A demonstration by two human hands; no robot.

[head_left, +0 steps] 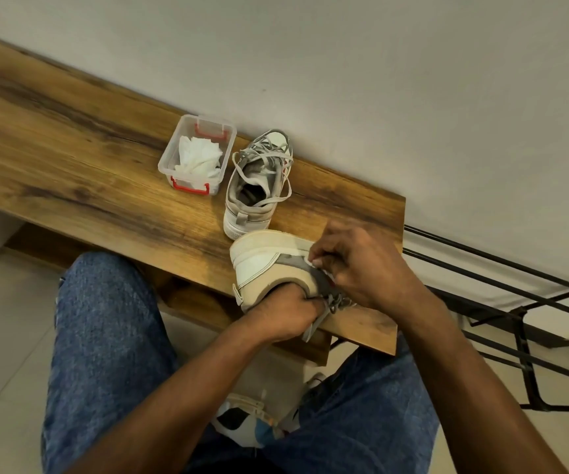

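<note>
A white and grey sneaker (262,265) lies on its side at the near edge of the wooden bench (88,159). My left hand (286,314) is pushed into its opening and grips the collar. My right hand (361,265) pinches a small white wipe (313,263) against the shoe's grey side panel. Most of the wipe is hidden under my fingers. A second matching sneaker (259,186) stands upright just behind, its grey laces loose.
A clear plastic box (196,155) with red clips holds crumpled white wipes, left of the second sneaker. A black metal rack (515,302) stands to the right of the bench. My knees in blue jeans (105,336) are below the bench edge. A wall runs behind.
</note>
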